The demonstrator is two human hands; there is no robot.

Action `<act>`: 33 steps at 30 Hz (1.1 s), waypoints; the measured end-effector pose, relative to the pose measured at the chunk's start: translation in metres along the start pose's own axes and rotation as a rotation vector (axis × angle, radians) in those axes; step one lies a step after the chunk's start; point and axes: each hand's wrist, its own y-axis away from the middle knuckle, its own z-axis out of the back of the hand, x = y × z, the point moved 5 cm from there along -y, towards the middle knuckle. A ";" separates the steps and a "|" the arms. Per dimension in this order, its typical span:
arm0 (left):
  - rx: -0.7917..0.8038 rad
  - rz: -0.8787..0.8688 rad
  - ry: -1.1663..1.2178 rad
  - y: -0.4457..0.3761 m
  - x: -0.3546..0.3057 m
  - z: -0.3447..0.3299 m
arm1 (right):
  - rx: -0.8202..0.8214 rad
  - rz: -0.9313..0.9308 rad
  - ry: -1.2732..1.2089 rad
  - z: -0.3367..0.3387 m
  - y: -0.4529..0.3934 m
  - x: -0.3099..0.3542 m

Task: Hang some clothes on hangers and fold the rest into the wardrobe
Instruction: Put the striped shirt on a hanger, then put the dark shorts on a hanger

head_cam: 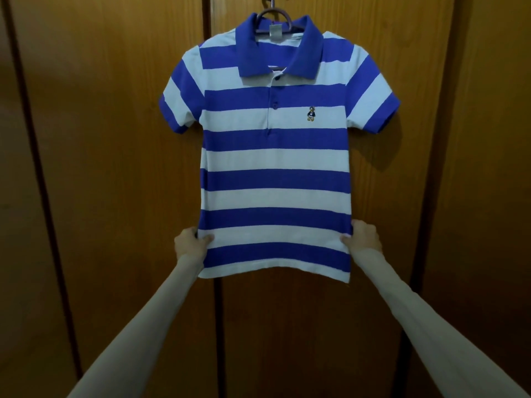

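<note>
A blue-and-white striped polo shirt (275, 179) hangs on a hanger (273, 12) in front of the closed wooden wardrobe doors (115, 139). Only the hanger's hook and neck show above the blue collar; the rest is inside the shirt. My left hand (191, 242) pinches the shirt's left side seam near the hem, thumb on the front. My right hand (363, 237) pinches the right side seam at the same height. The shirt hangs flat and stretched between both hands.
The brown wardrobe doors fill the whole view, with dark vertical gaps (214, 326) between the panels. What the hanger's hook hangs from is cut off at the top edge.
</note>
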 end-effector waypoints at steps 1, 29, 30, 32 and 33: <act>0.003 -0.021 -0.010 0.003 -0.002 -0.001 | -0.017 0.022 0.007 0.002 0.002 0.001; 0.718 -0.843 -0.060 0.310 -0.160 -0.312 | -0.209 -0.164 0.243 0.245 0.110 -0.182; 0.774 -0.846 -0.042 0.331 -0.161 -0.327 | -0.229 -0.199 0.288 0.259 0.120 -0.197; 0.897 -0.844 -0.012 0.375 -0.161 -0.356 | -0.254 -0.281 0.353 0.286 0.142 -0.228; 0.957 -0.839 0.000 0.397 -0.161 -0.370 | -0.259 -0.331 0.370 0.299 0.154 -0.243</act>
